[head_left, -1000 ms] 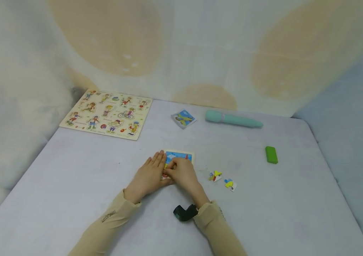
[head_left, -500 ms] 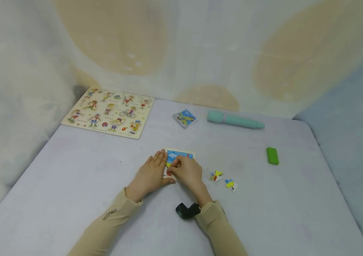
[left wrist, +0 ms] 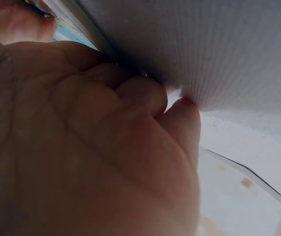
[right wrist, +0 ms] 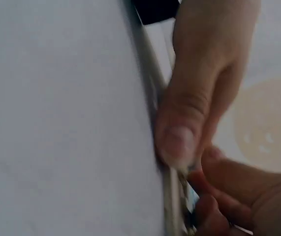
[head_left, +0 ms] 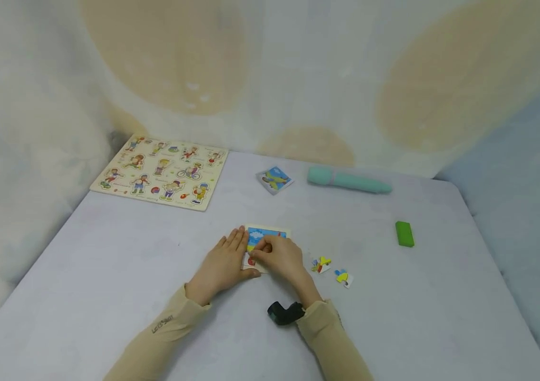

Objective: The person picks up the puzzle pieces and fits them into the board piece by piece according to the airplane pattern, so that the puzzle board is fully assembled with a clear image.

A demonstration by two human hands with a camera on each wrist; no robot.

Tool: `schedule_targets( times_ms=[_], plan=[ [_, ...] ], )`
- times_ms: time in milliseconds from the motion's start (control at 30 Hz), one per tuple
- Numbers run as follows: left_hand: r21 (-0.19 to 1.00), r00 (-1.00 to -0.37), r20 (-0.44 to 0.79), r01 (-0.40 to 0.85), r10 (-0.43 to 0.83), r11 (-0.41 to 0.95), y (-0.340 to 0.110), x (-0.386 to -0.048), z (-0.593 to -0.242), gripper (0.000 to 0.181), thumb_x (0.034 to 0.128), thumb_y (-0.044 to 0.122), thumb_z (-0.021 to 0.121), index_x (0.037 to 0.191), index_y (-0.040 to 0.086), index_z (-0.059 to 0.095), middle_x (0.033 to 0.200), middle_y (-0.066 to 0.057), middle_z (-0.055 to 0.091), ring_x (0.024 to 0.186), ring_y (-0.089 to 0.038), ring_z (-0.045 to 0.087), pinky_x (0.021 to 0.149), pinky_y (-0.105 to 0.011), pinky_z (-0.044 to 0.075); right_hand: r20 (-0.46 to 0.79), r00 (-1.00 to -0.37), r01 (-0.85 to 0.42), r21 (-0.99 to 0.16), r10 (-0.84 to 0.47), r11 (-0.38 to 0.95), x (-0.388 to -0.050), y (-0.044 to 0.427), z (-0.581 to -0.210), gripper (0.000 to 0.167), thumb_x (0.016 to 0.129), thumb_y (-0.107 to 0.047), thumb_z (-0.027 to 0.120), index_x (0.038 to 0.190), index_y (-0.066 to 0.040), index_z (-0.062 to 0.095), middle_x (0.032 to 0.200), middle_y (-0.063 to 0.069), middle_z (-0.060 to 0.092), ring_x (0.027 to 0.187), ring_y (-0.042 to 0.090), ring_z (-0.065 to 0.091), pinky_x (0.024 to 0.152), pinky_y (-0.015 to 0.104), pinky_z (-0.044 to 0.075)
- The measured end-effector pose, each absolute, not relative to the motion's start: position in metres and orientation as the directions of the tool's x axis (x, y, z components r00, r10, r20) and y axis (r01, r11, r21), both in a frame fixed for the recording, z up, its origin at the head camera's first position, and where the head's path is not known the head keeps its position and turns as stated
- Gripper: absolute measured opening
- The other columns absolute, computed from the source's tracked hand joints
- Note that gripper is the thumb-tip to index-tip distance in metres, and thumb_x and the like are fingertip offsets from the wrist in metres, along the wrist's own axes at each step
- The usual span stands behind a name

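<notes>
A small square jigsaw puzzle (head_left: 267,231) with a pale frame and a blue sky picture lies on the table in the head view. My left hand (head_left: 222,266) rests along its left edge, fingers straight and thumb at the front edge. My right hand (head_left: 283,259) is over the puzzle, thumb and index finger pinching a puzzle piece that they mostly hide. A white patch with a red shape shows below those fingertips. Two loose puzzle pieces, one yellow and red (head_left: 321,264) and one yellow and blue (head_left: 344,277), lie right of the puzzle.
A wooden peg board (head_left: 160,172) with child figures lies at the back left. Behind the puzzle are an airplane picture (head_left: 275,180) and a mint-green microphone-shaped object (head_left: 348,180). A green block (head_left: 404,234) lies at right. A black wrist device (head_left: 285,313) sits on the right wrist.
My right hand has shifted slightly to the right and toward the front, its fingers still pinched over the puzzle. My left hand stays at the puzzle's left edge. The loose pieces have not moved.
</notes>
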State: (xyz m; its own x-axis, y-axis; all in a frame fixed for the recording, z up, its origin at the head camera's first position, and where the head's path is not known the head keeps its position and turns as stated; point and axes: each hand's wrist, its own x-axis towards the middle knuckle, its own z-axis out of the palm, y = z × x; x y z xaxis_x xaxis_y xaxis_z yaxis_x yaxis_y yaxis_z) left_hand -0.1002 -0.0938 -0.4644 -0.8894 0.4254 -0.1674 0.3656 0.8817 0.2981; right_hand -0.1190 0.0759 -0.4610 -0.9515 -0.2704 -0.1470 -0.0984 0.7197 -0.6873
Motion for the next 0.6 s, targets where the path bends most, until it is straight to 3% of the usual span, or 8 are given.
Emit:
schedule_targets(
  times_ms=[200, 433, 600],
  plan=[
    [0.312, -0.890, -0.188, 0.347, 0.415, 0.884, -0.093, -0.098, -0.468, 0.098, 0.0843, 0.057, 0.066, 0.150, -0.005, 0.026, 0.160, -0.021, 0.019, 0.149, -0.035, 0.020, 0.119, -0.052, 0.024, -0.203, -0.904, -0.037, -0.840, -0.376, 0.542, -0.121, 0.128, -0.459, 0.026, 0.093, -0.027, 0.065, 0.112, -0.010, 0.070, 0.093, 0.006, 0.068, 0.066, 0.011, 0.053, 0.056, 0.021, 0.045],
    [0.304, -0.888, -0.218, 0.332, 0.404, 0.893, -0.094, -0.098, -0.468, 0.099, 0.0844, 0.056, 0.066, 0.151, -0.004, 0.024, 0.161, -0.020, 0.016, 0.150, -0.035, 0.017, 0.120, -0.052, 0.022, -0.238, -0.928, 0.032, -0.819, -0.288, 0.573, -0.111, 0.219, -0.459, 0.038, 0.092, -0.020, 0.067, 0.128, -0.010, 0.062, 0.119, 0.012, 0.067, 0.084, 0.014, 0.057, 0.067, 0.023, 0.048],
    [0.306, -0.886, -0.199, 0.350, 0.419, 0.885, -0.091, -0.102, -0.464, 0.099, 0.0852, 0.056, 0.065, 0.150, -0.006, 0.024, 0.160, -0.021, 0.017, 0.149, -0.036, 0.018, 0.119, -0.053, 0.023, -0.250, -0.901, -0.025, -0.786, -0.355, 0.618, -0.112, 0.246, -0.454, 0.058, 0.080, -0.012, 0.078, 0.135, -0.012, 0.057, 0.122, 0.012, 0.058, 0.072, 0.014, 0.047, 0.061, 0.020, 0.042]
  ],
)
